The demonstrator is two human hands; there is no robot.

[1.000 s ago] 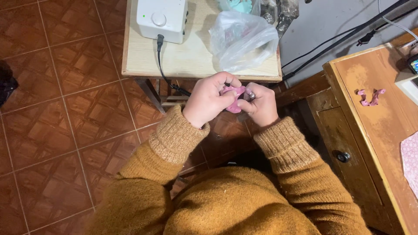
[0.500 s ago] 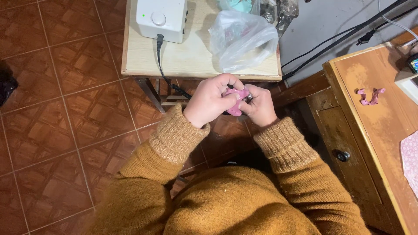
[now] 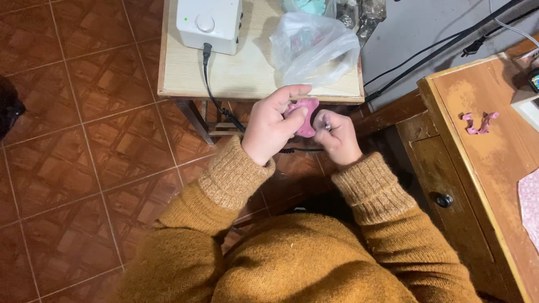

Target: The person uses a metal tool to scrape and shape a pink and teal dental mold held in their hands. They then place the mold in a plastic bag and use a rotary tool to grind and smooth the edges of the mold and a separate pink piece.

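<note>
The left hand [image 3: 272,126] has its grip closed around a small pink piece [image 3: 306,115], held in the air just in front of the near edge of the small counter [image 3: 247,76]. The right hand [image 3: 337,137] is clenched on a thin tool [image 3: 323,124] whose tip touches the pink piece. On the counter, a white box [image 3: 209,19] with a black cable [image 3: 216,95] sits at the far edge, and a clear plastic bag [image 3: 314,47] lies near the right corner
</note>
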